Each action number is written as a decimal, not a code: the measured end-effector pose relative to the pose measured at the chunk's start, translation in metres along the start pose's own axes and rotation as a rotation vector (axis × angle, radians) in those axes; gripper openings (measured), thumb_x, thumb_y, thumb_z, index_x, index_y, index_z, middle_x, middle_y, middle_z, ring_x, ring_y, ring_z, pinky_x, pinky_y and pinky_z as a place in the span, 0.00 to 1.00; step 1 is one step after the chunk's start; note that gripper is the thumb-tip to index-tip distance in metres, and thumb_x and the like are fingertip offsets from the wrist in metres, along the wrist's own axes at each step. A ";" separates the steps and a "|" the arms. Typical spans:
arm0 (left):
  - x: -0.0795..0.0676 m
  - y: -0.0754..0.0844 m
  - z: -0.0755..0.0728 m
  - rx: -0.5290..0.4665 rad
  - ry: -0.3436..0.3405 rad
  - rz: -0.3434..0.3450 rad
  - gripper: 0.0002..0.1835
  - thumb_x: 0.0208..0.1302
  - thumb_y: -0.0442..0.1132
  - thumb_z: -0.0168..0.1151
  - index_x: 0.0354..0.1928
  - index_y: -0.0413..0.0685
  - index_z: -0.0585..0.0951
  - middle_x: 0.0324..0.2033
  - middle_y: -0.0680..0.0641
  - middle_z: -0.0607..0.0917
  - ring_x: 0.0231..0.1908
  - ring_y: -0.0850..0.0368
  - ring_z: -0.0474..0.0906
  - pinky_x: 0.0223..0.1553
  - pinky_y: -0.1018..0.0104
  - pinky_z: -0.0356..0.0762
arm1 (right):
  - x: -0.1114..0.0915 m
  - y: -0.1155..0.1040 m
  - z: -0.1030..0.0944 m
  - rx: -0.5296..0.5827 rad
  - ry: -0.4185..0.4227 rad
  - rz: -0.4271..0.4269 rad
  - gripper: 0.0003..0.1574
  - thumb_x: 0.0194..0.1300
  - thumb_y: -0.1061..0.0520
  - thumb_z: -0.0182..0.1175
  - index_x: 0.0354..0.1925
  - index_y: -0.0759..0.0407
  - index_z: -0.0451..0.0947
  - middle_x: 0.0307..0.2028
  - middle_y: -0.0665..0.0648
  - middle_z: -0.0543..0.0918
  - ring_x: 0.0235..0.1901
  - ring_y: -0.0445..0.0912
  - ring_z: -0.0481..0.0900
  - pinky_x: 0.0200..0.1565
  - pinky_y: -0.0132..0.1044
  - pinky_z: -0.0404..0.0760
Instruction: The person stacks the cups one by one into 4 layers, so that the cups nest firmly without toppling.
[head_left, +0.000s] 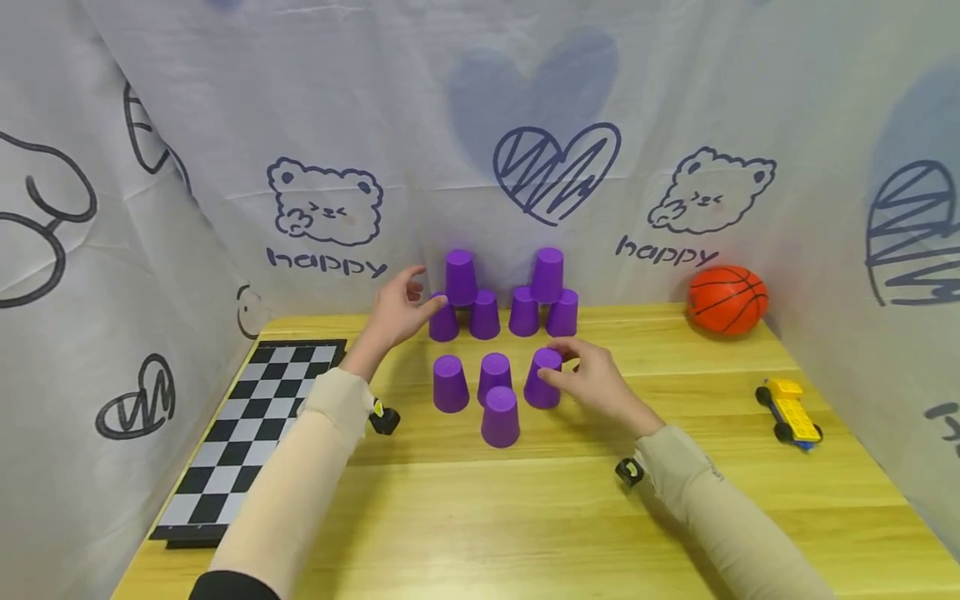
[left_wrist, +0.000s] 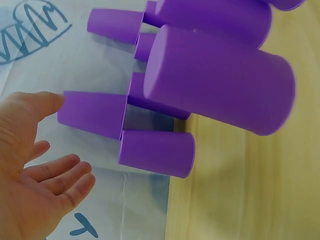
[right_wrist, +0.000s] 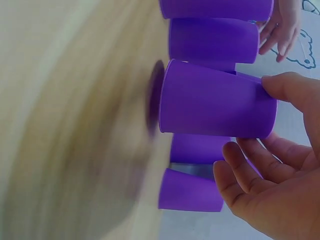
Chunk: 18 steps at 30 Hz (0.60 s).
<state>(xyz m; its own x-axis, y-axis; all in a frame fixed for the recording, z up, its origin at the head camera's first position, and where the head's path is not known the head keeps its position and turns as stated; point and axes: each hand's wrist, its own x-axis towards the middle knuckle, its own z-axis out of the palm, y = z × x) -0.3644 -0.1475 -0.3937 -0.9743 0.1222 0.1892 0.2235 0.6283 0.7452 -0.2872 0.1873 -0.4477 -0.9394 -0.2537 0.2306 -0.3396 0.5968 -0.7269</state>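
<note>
**Right hand [head_left: 596, 379] grips an upturned purple, tapered, plastic-looking cup [head_left: 542, 383]; left hand [head_left: 405, 307] is free**

The step in hand appears to be the handling of this one cup. It is at the right of the front group, mouth down, over the pale wood-grained table [head_left: 487, 517]. In the right wrist view a dark shadow lies just beyond its rim, so it seems to be slightly raised, though contact is hard to judge. The right thumb and fingers pinch it from opposite sides near its narrow closed end.

The left hand's fingers are spread and hold nothing. They are beside the left purple three-cup stack [head_left: 461, 279], one cup on two; whether the thumb touches it I cannot tell. A matching right purple three-cup stack [head_left: 548, 277] stands next to it. Three more purple tapered cups are in the front group: a left one [head_left: 451, 387], a middle one [head_left: 494, 369] and a nearest one [head_left: 500, 418], all mouth down.

The next move, I judge, calls for a light, level grip that does not dent the thin-looking wall, with the right fingertips clear of the middle cup. The left hand needs care too, since a nudge could topple the stack beside it.
</note>
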 end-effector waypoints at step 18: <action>-0.069 0.001 0.018 -0.066 -0.047 0.102 0.32 0.68 0.48 0.72 0.71 0.47 0.76 0.60 0.34 0.86 0.61 0.36 0.84 0.60 0.44 0.85 | 0.043 -0.035 -0.016 -0.012 0.042 -0.015 0.32 0.65 0.52 0.74 0.62 0.65 0.80 0.52 0.65 0.87 0.50 0.60 0.86 0.52 0.49 0.86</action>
<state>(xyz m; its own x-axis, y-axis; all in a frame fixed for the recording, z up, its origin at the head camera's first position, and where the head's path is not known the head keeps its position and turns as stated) -0.2971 -0.1413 -0.4178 -0.9462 0.2197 0.2375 0.3216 0.5592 0.7641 -0.3164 0.1679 -0.4019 -0.9351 -0.2308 0.2689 -0.3544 0.6021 -0.7155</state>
